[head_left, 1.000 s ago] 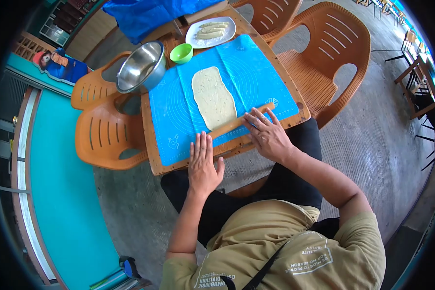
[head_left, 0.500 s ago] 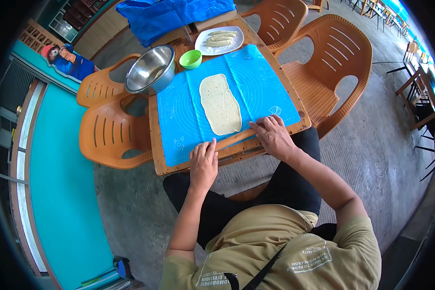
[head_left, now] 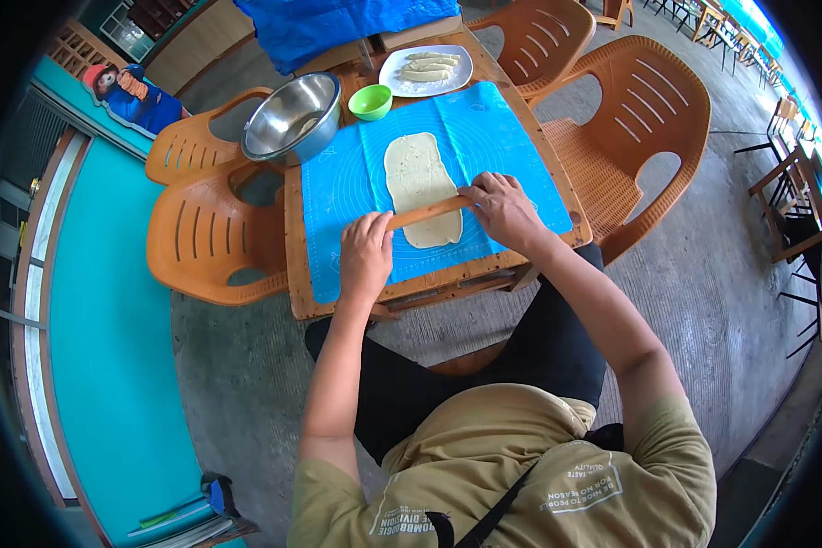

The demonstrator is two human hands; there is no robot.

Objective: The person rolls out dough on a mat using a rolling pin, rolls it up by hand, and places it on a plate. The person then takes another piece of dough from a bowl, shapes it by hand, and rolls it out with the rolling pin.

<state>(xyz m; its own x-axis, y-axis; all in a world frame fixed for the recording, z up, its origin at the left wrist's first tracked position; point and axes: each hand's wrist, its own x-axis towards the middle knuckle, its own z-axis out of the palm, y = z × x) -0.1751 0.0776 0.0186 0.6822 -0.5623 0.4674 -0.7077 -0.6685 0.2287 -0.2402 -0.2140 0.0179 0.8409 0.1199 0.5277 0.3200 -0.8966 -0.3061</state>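
A long flat sheet of dough (head_left: pixel 416 171) lies on a blue silicone mat (head_left: pixel 338 247) printed with circles. Across its lower half rests a wooden rolling pin (head_left: pixel 426 213), slightly tilted, its right end farther from me. My left hand (head_left: pixel 367 251) is closed on the pin's left end. At the other end, my right hand (head_left: pixel 502 208) grips the pin with curled fingers. Both hands are over the mat, one on each side of the dough.
Behind the mat stand a metal bowl (head_left: pixel 292 117), a small green bowl (head_left: pixel 371 102) and a white plate (head_left: pixel 447 84) with several pale dough rolls (head_left: pixel 428 69). A blue plastic sheet (head_left: pixel 338 32) covers something at the back. Orange chairs (head_left: pixel 212 239) flank the wooden table (head_left: pixel 298 290).
Both hands have carried the rolling pin away from me, from the mat's near edge onto the lower half of the dough.
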